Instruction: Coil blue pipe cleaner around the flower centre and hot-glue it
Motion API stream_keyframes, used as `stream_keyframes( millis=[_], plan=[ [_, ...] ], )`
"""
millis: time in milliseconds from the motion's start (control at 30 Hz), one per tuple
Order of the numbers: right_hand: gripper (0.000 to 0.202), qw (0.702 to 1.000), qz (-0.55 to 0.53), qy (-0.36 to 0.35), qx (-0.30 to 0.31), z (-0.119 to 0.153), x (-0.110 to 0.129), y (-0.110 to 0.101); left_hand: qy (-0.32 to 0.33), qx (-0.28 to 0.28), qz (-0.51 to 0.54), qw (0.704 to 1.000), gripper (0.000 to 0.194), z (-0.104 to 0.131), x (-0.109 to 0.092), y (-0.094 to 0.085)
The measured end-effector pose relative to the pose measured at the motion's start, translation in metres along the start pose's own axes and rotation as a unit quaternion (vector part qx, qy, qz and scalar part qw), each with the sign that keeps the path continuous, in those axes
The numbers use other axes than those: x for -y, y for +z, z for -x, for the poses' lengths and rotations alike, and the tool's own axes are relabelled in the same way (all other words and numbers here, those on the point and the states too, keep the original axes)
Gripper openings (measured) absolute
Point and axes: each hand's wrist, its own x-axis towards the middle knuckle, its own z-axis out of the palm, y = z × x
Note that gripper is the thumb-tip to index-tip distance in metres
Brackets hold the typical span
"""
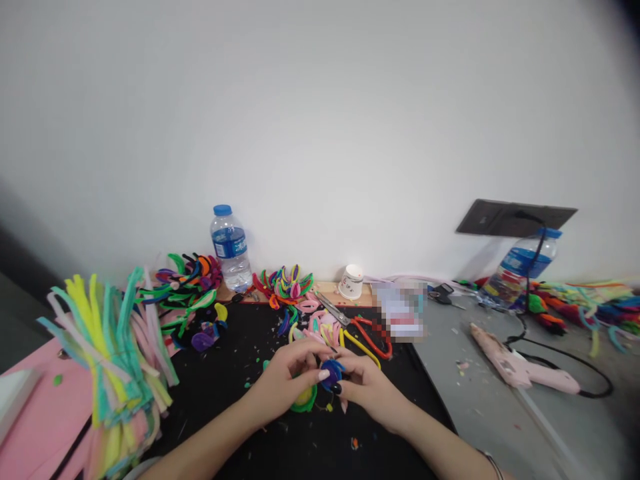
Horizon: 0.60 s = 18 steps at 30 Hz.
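Both hands meet over the black mat (pixel 220 400). Between their fingertips is a small blue and purple fuzzy piece (pixel 331 375). My left hand (pixel 293 377) pinches it from the left with thumb and fingers. From the right, my right hand (pixel 367 387) closes its dark-nailed thumb and fingers on the same piece. Beneath the left fingers lies a green and yellow fuzzy piece (pixel 304 399), partly hidden. Just beyond the hands are pink fuzzy loops (pixel 323 327) and scissors (pixel 370 337) with red and yellow handles.
Pipe cleaner bundles (pixel 115 353) lie at left. A water bottle (pixel 231 250) and paper cup (pixel 351 281) stand by the wall. At right are a pink glue gun (pixel 520 363) with black cord, a tilted bottle (pixel 520 270) and colourful fuzzy pieces (pixel 555 313).
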Motion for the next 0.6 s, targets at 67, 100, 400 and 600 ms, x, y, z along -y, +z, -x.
stream_keyframes(
  millis=[67, 100, 400, 600],
  plan=[
    [0.022, 1.0, -0.006, 0.007, 0.002, 0.0, 0.001, 0.001, -0.015, -0.002, 0.03, 0.999, 0.019, 0.0, 0.001, 0.001],
    [0.024, 1.0, -0.006, 0.008, -0.002, 0.0, 0.001, 0.001, -0.022, -0.002, 0.048, 0.999, 0.019, -0.001, 0.001, 0.002],
    [0.031, 0.997, -0.019, 0.017, -0.079, -0.005, -0.001, 0.006, -0.064, -0.065, 0.12, 0.989, 0.021, -0.003, 0.004, 0.001],
    [0.025, 0.964, 0.188, -0.021, -0.189, 0.014, 0.038, -0.018, -0.109, -0.135, 0.157, 0.972, 0.03, -0.007, -0.001, -0.003]
  ],
)
